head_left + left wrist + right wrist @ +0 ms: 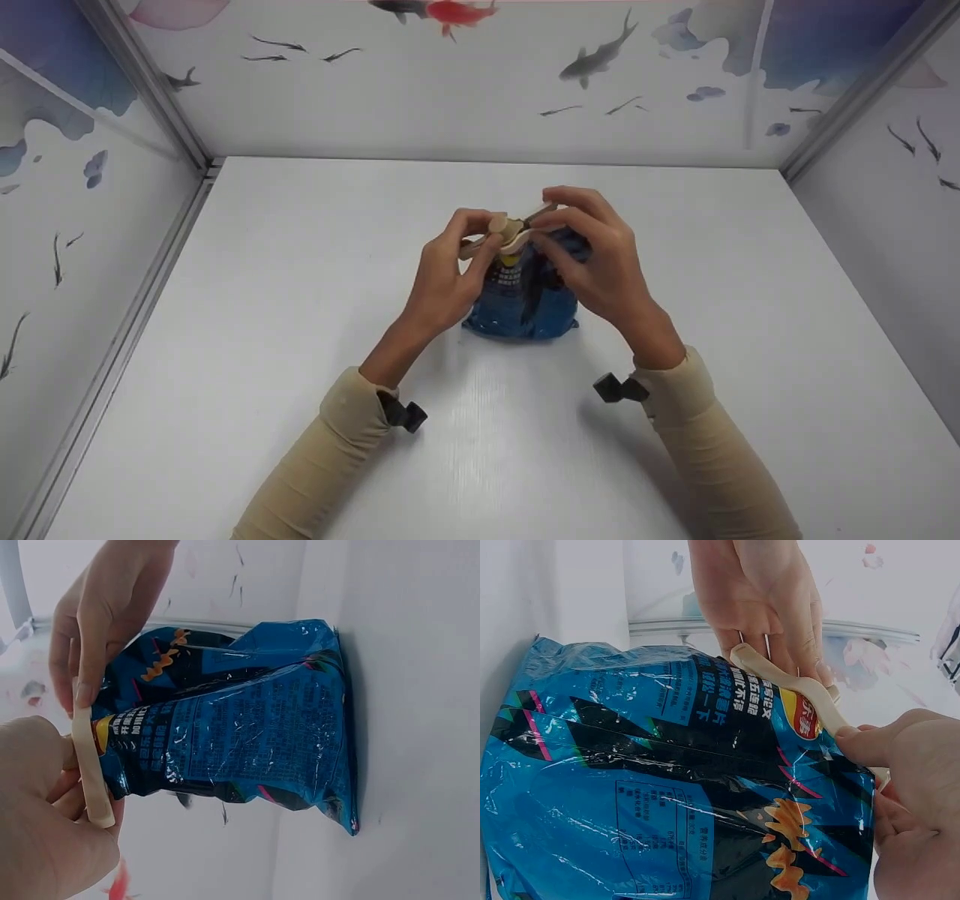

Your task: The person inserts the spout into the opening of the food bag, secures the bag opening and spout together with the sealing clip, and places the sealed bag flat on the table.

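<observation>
A blue snack bag (521,311) with black patches and printed text stands upright on the white table, its top gathered narrow. Across that top lies a cream-coloured bag clip (516,244), a long curved strip in the right wrist view. My left hand (450,274) pinches one end of the clip between thumb and fingers. The other end is pinched by my right hand (600,259), its thumb pressing the strip (817,697) in the right wrist view while the fingers go behind the bag. Part of the bag's upper edge is hidden by the hands.
White panels painted with fish and blue blots (517,112) enclose the table (300,300) at the back and both sides, with metal rails (139,82) at the corners. A small black device (405,414) sits at each wrist, over beige sleeves (307,457).
</observation>
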Motion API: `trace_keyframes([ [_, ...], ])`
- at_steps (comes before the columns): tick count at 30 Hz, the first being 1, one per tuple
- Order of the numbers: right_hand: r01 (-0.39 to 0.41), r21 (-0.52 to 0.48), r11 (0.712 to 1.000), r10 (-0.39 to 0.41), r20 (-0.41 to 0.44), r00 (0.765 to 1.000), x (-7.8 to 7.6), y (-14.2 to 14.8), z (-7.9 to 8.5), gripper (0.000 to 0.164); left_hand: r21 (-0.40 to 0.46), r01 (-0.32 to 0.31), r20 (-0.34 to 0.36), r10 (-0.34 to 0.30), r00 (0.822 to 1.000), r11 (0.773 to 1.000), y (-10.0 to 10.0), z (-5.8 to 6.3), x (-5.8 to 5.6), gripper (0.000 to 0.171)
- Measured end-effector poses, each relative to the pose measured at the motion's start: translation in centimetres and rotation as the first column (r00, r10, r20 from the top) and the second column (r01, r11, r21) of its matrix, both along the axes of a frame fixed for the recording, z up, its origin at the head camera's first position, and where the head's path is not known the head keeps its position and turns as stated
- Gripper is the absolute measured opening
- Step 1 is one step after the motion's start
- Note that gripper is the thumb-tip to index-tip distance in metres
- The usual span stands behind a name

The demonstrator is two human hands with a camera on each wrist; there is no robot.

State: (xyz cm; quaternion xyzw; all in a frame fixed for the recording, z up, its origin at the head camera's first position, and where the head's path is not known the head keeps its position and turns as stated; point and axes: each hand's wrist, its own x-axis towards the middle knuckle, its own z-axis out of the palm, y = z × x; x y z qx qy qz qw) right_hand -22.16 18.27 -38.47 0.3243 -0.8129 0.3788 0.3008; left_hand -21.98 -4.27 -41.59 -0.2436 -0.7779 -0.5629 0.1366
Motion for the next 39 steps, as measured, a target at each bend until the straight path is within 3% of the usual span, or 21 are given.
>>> trace_keyframes([
  [7, 0.008, -0.03, 1.0, -0.008, -0.016, 1.0, -0.1, -0.1, 0.0, 0.014, -0.001, 0.012, 0.008, -0.012, 1.0, 1.0, 0.2, 0.0, 0.0, 0.035],
  [17, 0.056, -0.079, 0.995, -0.056, 0.008, 0.998, 0.0, -0.4, 0.1, 0.032, -0.002, 0.0, -0.019, 0.0, 1.0, 1.0, 0.6, -0.3, 0.1, 0.049],
  [25, 0.047, -0.084, 0.995, -0.045, 0.027, 0.999, 0.1, -0.4, 0.1, 0.036, 0.026, 0.024, -0.04, -0.023, 0.999, 0.999, 1.0, -0.7, 0.1, 0.041],
  [39, 0.044, -0.114, 0.992, -0.028, 0.136, 0.99, 0.0, -0.1, 0.0, 0.033, 0.149, 0.076, 0.04, -0.083, 0.996, 0.986, 1.7, -1.4, 0.2, 0.039],
])
